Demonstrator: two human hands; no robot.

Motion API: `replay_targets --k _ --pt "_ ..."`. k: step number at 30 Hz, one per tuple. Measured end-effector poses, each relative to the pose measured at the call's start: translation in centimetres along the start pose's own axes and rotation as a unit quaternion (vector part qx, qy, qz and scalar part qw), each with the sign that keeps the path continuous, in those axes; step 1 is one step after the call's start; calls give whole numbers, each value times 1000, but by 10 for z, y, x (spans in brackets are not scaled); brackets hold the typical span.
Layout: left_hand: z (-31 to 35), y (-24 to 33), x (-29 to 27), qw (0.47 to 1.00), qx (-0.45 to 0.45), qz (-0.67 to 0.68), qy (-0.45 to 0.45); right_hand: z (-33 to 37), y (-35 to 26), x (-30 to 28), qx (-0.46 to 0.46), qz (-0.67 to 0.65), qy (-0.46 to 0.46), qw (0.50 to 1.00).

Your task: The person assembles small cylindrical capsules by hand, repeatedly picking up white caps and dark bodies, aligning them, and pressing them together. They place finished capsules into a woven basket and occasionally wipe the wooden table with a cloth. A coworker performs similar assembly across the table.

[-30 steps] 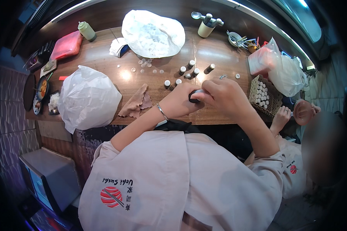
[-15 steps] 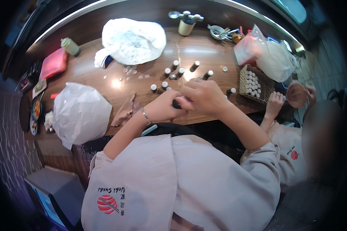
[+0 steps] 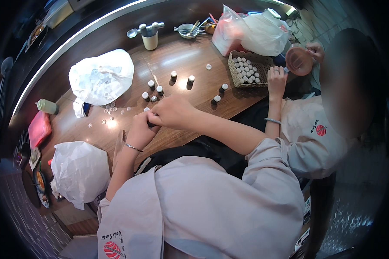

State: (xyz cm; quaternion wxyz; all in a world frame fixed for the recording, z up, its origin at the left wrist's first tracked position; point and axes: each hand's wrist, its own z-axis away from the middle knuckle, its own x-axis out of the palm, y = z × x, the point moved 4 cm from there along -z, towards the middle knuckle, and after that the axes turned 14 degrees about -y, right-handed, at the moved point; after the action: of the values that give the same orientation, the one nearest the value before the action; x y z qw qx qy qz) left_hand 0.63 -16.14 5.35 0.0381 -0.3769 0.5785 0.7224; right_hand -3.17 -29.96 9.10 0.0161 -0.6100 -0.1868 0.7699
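Close together over the table's near edge, both my hands are closed around one small dark bottle [image 3: 150,124], which they mostly hide. My left hand [image 3: 139,131] wraps its body, and my right hand [image 3: 173,112] pinches at its top; whether a cap sits there is hidden. Beyond my fingers stand several small dark bottles with white caps [image 3: 160,90]. Two more, one of them a white-capped bottle [image 3: 216,99], stand to the right near the edge. Small loose clear caps [image 3: 112,108] are scattered left of my hands.
A white bag of clear pieces [image 3: 82,71] lies at far left, another white bag [image 3: 80,172] nearer. On the right a wicker basket [image 3: 235,77] holds many capped bottles. Beside it a co-worker's hand [image 3: 276,80] rests near a pinkish-brown jug [image 3: 299,59]. A spoon holder [image 3: 150,42] stands behind.
My view has turned rightward, so the table's things appear shifted left. Both hands remain closed together on the bottle. The co-worker still holds the jug.
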Motion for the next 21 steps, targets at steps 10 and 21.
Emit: replay_targets --k 10,21 --pt "-12 -7 5 995 -50 -84 -34 -5 16 25 -75 -99 149 981" --pt "2 -34 9 988 -146 40 -32 26 69 57 115 -309 105 938"
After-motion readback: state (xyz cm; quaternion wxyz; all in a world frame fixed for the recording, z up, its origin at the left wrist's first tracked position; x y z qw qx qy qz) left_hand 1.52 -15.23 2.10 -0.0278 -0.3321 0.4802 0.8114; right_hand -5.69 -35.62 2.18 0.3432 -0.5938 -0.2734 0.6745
